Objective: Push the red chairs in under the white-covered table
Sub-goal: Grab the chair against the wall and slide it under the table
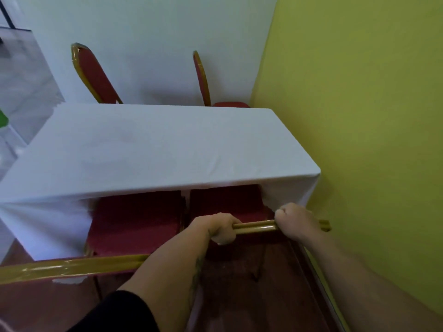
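A table with a white cloth (pixel 153 149) stands against the yellow wall. On my side, two red chairs with gold frames stand side by side. The right chair (pixel 225 200) has its seat partly under the cloth. My left hand (pixel 219 227) and my right hand (pixel 293 222) both grip its gold top rail (pixel 255 227). The left chair (pixel 136 224) stands a little further out, its gold top rail (pixel 72 268) crossing the lower left. On the far side stand two more red chairs, one at the left (pixel 92 73) and one at the right (pixel 202 79).
The yellow wall (pixel 359 140) runs close along the right of the table and the right chair. A white wall (pixel 148 44) is behind the far chairs. The floor (pixel 48 305) is reddish brown. Open floor lies to the left of the table.
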`<state>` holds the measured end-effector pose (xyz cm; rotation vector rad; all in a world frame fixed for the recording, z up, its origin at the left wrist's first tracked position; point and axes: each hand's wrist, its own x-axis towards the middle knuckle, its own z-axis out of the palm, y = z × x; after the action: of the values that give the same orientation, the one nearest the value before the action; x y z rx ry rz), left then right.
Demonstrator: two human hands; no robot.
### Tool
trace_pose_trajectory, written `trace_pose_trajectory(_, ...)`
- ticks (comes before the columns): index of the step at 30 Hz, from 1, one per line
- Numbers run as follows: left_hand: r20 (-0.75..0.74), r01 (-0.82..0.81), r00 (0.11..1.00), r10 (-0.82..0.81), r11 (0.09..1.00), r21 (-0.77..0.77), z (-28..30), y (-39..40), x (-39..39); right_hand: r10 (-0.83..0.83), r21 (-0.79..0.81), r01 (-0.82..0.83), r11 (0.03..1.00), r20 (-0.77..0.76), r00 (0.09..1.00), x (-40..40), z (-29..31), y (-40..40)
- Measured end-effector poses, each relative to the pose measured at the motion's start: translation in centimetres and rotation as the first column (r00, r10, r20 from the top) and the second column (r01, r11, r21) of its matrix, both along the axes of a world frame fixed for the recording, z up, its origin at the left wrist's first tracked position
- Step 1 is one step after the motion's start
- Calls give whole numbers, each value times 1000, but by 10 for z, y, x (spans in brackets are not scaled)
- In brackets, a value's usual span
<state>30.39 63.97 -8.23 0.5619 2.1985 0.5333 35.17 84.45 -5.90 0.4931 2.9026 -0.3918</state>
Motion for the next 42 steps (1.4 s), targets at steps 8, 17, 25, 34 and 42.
trace_pose_trajectory(8, -81, -206, 975, 208, 978, 35, -18, -20, -15, 2, 55, 6, 998, -158, 987, -19, -6, -21)
trace_pose_trajectory(17, -101, -254, 961, 258, 966, 58, -28, 5, -19, 19, 30, -12, 999, -268, 963, -28, -12, 9)
trace_pose_trajectory(25, -83, -283, 954, 288, 957, 68, -29, 30, -19, 45, -32, -55, 998, -266, 963, -35, -12, 35)
trace_pose_trajectory(34, -108, -351, 925, 364, 929, 118, -28, 33, -15, 59, -51, -78, 996, -292, 955, -40, -18, 45)
trace_pose_trajectory(42, -95, -357, 921, 377, 917, 178, -22, 12, 4, 59, -102, -82, 991, -213, 975, -38, -12, 44)
